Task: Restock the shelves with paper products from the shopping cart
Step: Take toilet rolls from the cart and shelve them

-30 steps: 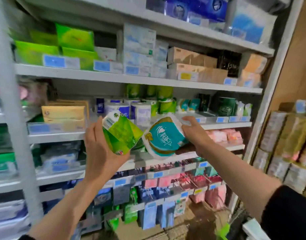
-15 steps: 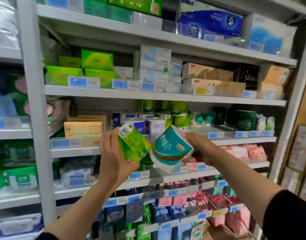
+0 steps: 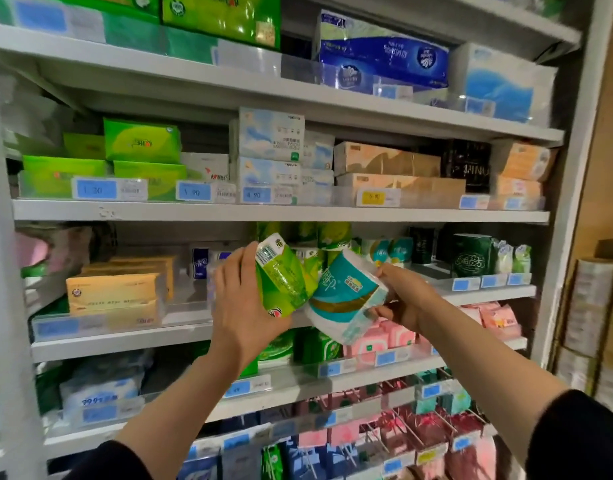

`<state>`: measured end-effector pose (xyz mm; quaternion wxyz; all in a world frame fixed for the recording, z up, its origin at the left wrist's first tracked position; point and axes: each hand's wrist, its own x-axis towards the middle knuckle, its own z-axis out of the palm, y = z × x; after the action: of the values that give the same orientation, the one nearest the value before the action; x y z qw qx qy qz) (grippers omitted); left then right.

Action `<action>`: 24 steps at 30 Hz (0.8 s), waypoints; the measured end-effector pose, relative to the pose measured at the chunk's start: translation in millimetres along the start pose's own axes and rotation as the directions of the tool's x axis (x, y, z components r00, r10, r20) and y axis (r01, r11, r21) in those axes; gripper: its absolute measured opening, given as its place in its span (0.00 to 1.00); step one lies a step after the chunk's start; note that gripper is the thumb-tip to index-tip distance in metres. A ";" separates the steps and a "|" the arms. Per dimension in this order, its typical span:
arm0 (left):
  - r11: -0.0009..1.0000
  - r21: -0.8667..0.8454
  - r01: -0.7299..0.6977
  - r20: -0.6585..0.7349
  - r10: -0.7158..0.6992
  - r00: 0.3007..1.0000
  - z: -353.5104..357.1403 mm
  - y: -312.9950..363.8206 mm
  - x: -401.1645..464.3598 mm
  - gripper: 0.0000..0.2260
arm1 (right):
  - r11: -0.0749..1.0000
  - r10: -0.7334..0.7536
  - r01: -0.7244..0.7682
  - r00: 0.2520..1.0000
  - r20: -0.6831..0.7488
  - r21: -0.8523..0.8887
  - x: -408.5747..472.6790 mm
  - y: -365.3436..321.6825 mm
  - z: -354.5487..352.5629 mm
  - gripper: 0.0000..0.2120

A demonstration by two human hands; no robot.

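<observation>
My left hand (image 3: 239,306) grips a green wrapped paper roll (image 3: 280,277), tilted with its barcode end up. My right hand (image 3: 407,303) holds a teal and white wrapped paper roll (image 3: 344,296) from its right side, tilted to the left. The two rolls touch each other in front of the third shelf (image 3: 488,292), where green, blue and teal rolls (image 3: 332,237) stand in a row. The shopping cart is out of view.
Yellow tissue packs (image 3: 114,294) lie left on the same shelf and dark green rolls (image 3: 471,254) stand at its right. The shelf above (image 3: 280,213) carries green, white and tan tissue packs. Pink packs (image 3: 377,341) sit below. Stacked cartons (image 3: 596,323) stand at far right.
Both hands rose with their rolls and moved closer to the third shelf. The view tilted upward, so the shelves sit lower in the frame.
</observation>
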<state>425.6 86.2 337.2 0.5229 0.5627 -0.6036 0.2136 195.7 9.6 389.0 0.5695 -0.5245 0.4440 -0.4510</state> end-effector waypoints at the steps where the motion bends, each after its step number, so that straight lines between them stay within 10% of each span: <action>1: 1.000 0.009 0.001 0.010 -0.001 1.000 6.1 -1.0 -2.9 0.51 | 0.999 0.032 -0.032 0.999 -0.006 0.016 3.5 4.4 -0.7 0.06; 12: 0.998 -0.005 0.055 -0.118 -0.056 0.991 56.9 -12.7 -17.5 0.50 | 0.995 -0.041 0.048 0.995 -0.088 0.088 56.1 20.7 14.4 0.11; 24: 0.978 -0.130 0.162 0.040 -0.158 0.987 72.7 -30.1 -33.3 0.52 | 0.953 -0.252 0.289 0.921 0.296 -0.087 72.6 27.7 12.0 0.43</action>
<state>418.3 31.6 271.9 0.5658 0.5765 -0.5767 0.1219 223.2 -57.9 359.6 0.5240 -0.6753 0.3097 -0.4166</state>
